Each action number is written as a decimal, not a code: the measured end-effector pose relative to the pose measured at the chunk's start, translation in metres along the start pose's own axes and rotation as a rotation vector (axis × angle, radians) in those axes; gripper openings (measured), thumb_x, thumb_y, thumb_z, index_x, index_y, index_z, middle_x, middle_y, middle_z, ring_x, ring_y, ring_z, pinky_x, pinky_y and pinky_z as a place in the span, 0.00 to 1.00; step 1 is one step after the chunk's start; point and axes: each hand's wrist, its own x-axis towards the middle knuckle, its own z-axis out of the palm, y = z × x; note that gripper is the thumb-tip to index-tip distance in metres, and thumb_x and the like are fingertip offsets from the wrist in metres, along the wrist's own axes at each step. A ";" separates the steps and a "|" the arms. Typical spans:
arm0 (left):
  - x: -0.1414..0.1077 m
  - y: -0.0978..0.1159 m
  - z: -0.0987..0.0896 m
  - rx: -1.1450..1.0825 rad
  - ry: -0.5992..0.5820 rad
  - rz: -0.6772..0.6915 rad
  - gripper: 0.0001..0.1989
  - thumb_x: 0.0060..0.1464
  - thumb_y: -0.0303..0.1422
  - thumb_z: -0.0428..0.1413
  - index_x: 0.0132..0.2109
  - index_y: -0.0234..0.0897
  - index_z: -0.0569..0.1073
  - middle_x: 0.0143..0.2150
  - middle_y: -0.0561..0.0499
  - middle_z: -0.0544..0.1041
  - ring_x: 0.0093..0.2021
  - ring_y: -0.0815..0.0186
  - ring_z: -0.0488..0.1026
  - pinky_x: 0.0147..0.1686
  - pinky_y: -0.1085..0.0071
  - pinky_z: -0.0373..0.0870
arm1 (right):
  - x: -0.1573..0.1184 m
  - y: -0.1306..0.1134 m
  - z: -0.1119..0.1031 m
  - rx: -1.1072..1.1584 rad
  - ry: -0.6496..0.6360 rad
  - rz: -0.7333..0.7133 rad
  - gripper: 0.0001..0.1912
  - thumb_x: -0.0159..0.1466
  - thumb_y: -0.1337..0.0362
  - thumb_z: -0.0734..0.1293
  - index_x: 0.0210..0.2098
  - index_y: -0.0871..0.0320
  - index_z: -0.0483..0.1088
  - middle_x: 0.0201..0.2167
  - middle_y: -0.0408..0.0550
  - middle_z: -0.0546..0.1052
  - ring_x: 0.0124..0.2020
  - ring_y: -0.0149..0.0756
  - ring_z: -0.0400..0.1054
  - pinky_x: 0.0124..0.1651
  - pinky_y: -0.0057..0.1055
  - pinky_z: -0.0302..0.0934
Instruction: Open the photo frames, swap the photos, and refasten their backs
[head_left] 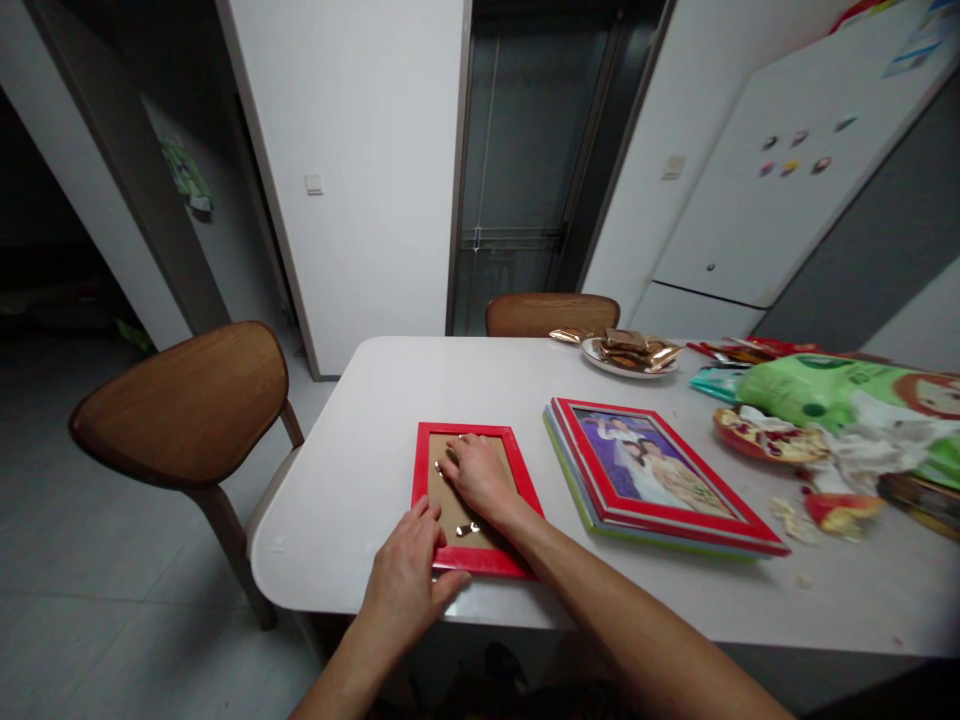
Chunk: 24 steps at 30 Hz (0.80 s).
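A red picture frame [526, 482] lies face down on the white table, its brown backing board [450, 507] showing with small metal clips [463, 530] on it. My left hand [409, 565] rests on the frame's lower left corner, thumb spread from the fingers along the near edge. On the upper part of the backing lies my right hand [478, 474], its fingertips by the clips near the top left; whether it pinches anything is too small to tell. To the right sits a stack of frames, topped by a red one [652, 465] with a photo.
On the white table [322, 500], a plate [592, 352] of wrapped snacks stands at the back. Opened pomegranate pieces [772, 438], crumpled tissue [862, 450] and a green package [817, 385] lie at the right. Wooden chairs [187, 405] stand left and behind.
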 end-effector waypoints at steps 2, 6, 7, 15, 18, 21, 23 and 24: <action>0.000 0.000 0.000 -0.017 -0.001 -0.001 0.10 0.42 0.33 0.57 0.33 0.36 0.66 0.52 0.41 0.66 0.56 0.55 0.57 0.51 0.57 0.60 | 0.001 0.006 -0.002 -0.036 0.002 0.061 0.15 0.60 0.59 0.56 0.38 0.61 0.68 0.37 0.54 0.71 0.39 0.39 0.60 0.42 0.33 0.51; 0.001 0.000 0.001 -0.020 -0.012 -0.007 0.10 0.41 0.33 0.57 0.33 0.37 0.66 0.53 0.42 0.66 0.56 0.56 0.57 0.51 0.58 0.59 | 0.006 0.012 -0.003 -0.031 -0.065 0.093 0.13 0.59 0.62 0.56 0.39 0.59 0.68 0.40 0.51 0.71 0.40 0.40 0.59 0.42 0.34 0.49; 0.001 0.000 0.001 -0.015 -0.017 -0.010 0.10 0.41 0.33 0.57 0.33 0.37 0.66 0.53 0.42 0.66 0.57 0.56 0.57 0.51 0.58 0.59 | 0.007 0.012 -0.002 -0.015 -0.071 0.087 0.13 0.59 0.62 0.56 0.40 0.58 0.68 0.41 0.50 0.71 0.40 0.39 0.58 0.42 0.34 0.49; 0.001 0.002 -0.001 0.004 -0.023 -0.027 0.10 0.42 0.33 0.57 0.33 0.37 0.65 0.53 0.42 0.65 0.57 0.57 0.55 0.51 0.60 0.59 | -0.004 0.012 -0.016 0.110 -0.069 0.057 0.19 0.58 0.63 0.57 0.48 0.58 0.64 0.45 0.51 0.68 0.45 0.38 0.58 0.46 0.31 0.47; 0.001 0.002 -0.001 -0.007 -0.009 -0.015 0.10 0.41 0.32 0.57 0.32 0.37 0.65 0.53 0.42 0.65 0.57 0.57 0.55 0.51 0.60 0.59 | -0.025 0.015 -0.032 0.136 -0.104 0.019 0.19 0.56 0.58 0.58 0.45 0.59 0.66 0.42 0.52 0.69 0.42 0.37 0.60 0.43 0.30 0.51; 0.000 0.001 0.002 -0.014 0.006 -0.005 0.09 0.41 0.32 0.57 0.32 0.37 0.65 0.53 0.42 0.65 0.57 0.57 0.55 0.52 0.59 0.58 | -0.045 0.017 -0.039 0.103 -0.173 -0.010 0.18 0.53 0.54 0.61 0.39 0.58 0.69 0.36 0.52 0.70 0.38 0.38 0.61 0.39 0.31 0.53; -0.001 0.001 0.004 -0.024 0.015 -0.004 0.10 0.41 0.31 0.57 0.33 0.37 0.65 0.54 0.42 0.65 0.57 0.56 0.55 0.52 0.58 0.57 | -0.052 0.018 -0.039 0.116 -0.163 -0.018 0.17 0.53 0.57 0.62 0.39 0.59 0.69 0.36 0.52 0.70 0.38 0.37 0.61 0.40 0.30 0.53; -0.001 0.001 0.004 -0.035 0.021 -0.006 0.10 0.41 0.31 0.57 0.33 0.37 0.66 0.54 0.42 0.64 0.57 0.56 0.55 0.52 0.58 0.57 | -0.052 0.019 -0.039 0.136 -0.149 -0.016 0.16 0.53 0.60 0.61 0.40 0.59 0.69 0.36 0.52 0.69 0.38 0.36 0.61 0.40 0.29 0.53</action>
